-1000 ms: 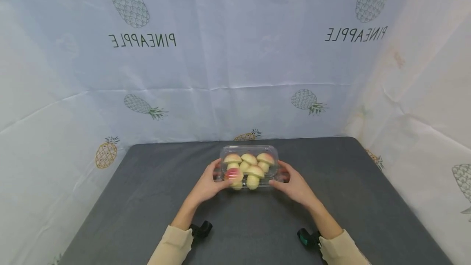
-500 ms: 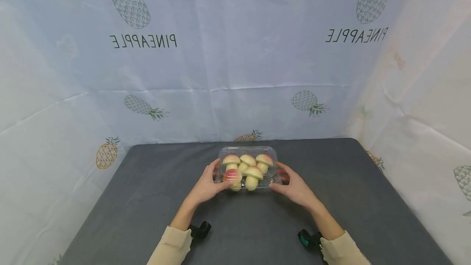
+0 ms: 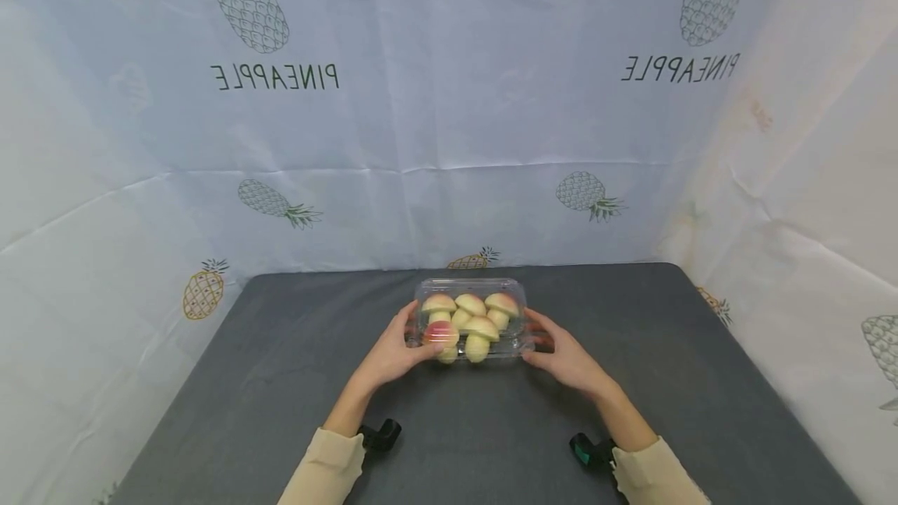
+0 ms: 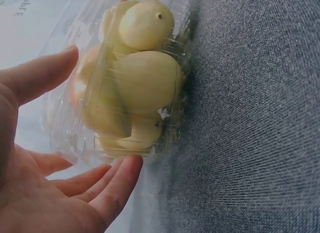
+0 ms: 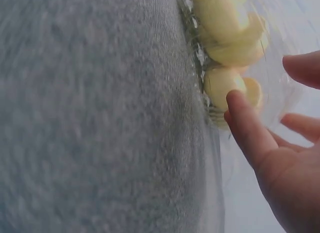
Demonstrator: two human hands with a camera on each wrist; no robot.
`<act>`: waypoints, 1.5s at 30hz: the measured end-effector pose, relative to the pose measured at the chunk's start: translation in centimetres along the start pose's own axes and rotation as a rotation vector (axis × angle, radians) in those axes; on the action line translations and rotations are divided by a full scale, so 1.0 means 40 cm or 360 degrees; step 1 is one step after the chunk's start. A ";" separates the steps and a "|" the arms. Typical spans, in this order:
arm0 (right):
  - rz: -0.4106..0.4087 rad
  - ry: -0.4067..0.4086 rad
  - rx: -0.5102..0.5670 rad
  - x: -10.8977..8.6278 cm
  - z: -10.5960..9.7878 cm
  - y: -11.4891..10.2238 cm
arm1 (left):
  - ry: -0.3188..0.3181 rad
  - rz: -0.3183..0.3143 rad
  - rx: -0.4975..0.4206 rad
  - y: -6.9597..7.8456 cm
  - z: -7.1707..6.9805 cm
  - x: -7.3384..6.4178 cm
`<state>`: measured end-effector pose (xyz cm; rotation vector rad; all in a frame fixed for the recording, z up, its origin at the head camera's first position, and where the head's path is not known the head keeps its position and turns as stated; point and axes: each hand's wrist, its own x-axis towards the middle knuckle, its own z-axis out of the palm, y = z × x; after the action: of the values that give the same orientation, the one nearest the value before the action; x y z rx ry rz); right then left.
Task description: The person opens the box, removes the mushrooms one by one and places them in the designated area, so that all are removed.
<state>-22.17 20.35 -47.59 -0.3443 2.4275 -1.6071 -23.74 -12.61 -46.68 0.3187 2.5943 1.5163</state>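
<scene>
A clear plastic clamshell box (image 3: 473, 284) with its lid down sits on the dark table, between both hands. Inside are several pale yellow mushroom-shaped pieces (image 3: 480, 328), some with pink-tinged caps. At the box's left end is my left hand (image 3: 388, 355); its fingers (image 4: 117, 188) lie fairly straight along that end, and its thumb overlaps the front corner in the head view. On the other end, the extended fingers (image 5: 250, 128) of my right hand (image 3: 570, 365) reach the box, while the thumb stands off in the right wrist view.
The dark grey tabletop (image 3: 477, 443) stretches around the box. A pale cloth (image 3: 421, 217) printed with pineapples hangs behind and along the sides. Black wrist cameras are strapped near the left cuff (image 3: 330, 454) and right cuff (image 3: 652, 466).
The box has shifted slightly to the left between the hands. My right thumb has moved a little to the right, toward the box's front right corner.
</scene>
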 end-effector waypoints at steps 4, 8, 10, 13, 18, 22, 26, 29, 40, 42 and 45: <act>0.0001 -0.0047 0.0035 0.001 -0.006 -0.001 | 0.0001 0.0001 0.0000 0.000 -0.003 -0.001; 0.0006 -0.0055 0.0071 0.000 -0.007 0.000 | 0.0004 -0.0010 0.0009 -0.007 0.001 0.002; 0.0002 -0.0056 0.0092 0.000 -0.006 0.003 | 0.0012 -0.0020 -0.0005 -0.010 0.004 0.003; 0.0004 -0.0041 0.0106 0.002 -0.004 0.008 | 0.0019 -0.0011 -0.0026 -0.012 0.007 0.005; 0.0050 0.0022 0.0130 0.005 0.002 0.013 | 0.0001 -0.0004 -0.0049 -0.009 0.012 0.008; 0.0058 0.0043 0.0147 0.008 0.007 0.009 | 0.0007 0.0000 -0.0049 -0.010 0.010 0.007; 0.0035 0.0026 0.0186 0.010 0.011 0.003 | 0.0021 0.0015 -0.0024 -0.013 0.007 0.008; 0.0029 0.0021 0.0209 0.011 0.011 0.004 | 0.0015 0.0019 -0.0019 -0.015 0.008 0.010; 0.0078 0.0058 0.0224 0.017 0.020 0.005 | 0.0020 0.0003 -0.0004 -0.012 0.010 0.014; 0.0090 0.0066 0.0222 0.018 0.022 0.006 | 0.0023 -0.0002 -0.0004 -0.012 0.010 0.014; 0.0086 0.0072 0.0207 0.017 0.022 0.007 | 0.0028 -0.0005 0.0000 -0.013 0.012 0.014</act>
<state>-22.59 19.46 -48.23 -0.2210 2.3277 -1.7566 -24.25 -12.33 -47.35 0.3022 2.6071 1.5249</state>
